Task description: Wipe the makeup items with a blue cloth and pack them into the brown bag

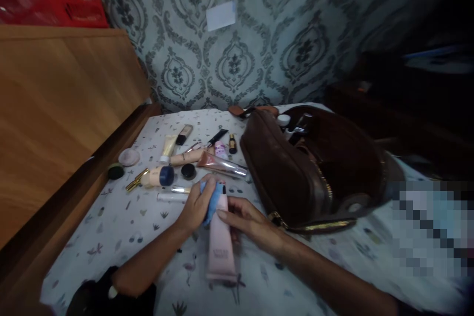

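Observation:
Between my hands is a pale pink squeeze tube [221,252], its flat crimped end pointing toward me. My right hand [246,219] grips the tube's side, thumb on top. A blue cloth [214,205] is bunched in my left hand [202,200], which presses it against the tube's far end. That end is partly covered by the cloth and fingers. Just beyond my hands lie a rose-coloured tube [222,164], a small black round jar [188,172] and a bottle with a dark blue cap [162,176]. A white slim tube [172,197] lies beside my left hand.
An open brown leather bag [285,173] with several items inside stands on the right. More cosmetics, including a cream tube [169,148] and a small dark bottle [232,143], lie toward the back. A wooden panel [66,108] borders the patterned sheet [129,256] on the left; a papered wall rises behind.

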`<state>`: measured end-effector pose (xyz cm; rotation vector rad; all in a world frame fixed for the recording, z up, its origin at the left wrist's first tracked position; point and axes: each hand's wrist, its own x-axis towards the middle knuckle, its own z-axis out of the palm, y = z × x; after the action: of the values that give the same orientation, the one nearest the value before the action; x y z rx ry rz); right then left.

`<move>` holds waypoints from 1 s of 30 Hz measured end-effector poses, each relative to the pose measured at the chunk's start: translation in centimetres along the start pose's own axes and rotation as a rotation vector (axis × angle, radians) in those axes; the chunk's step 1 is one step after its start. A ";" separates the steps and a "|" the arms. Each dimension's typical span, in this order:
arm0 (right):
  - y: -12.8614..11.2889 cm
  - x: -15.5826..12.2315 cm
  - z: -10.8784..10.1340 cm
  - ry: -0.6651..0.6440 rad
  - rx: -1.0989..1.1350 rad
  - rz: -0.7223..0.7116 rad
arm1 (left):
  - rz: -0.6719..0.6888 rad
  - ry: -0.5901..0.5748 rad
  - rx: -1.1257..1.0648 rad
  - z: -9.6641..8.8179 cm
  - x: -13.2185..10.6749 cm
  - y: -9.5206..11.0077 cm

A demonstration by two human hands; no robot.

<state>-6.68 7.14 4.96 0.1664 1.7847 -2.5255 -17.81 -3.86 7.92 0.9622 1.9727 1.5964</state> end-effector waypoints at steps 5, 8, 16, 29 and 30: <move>-0.1 0.5 -0.8 0.295 -0.004 -0.201 | -0.111 -0.197 0.062 0.0 -0.4 -0.8; -0.5 0.3 -0.8 0.403 0.030 -0.274 | -0.118 -0.375 0.019 -0.2 -0.4 -1.1; -1.4 -0.7 -0.1 0.403 0.049 -0.410 | -0.304 -0.503 0.011 -1.8 -0.1 -0.9; -2.5 -1.0 -0.5 0.375 0.208 -0.502 | -0.263 -0.097 -0.039 -4.5 1.1 -0.6; -2.5 -0.9 -0.5 0.387 0.215 -0.497 | -0.237 0.017 -0.041 -4.7 1.4 -0.6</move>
<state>-6.04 8.44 7.18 0.2641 1.8596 -3.2297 -22.14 -6.02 8.65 0.6722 1.9738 1.5098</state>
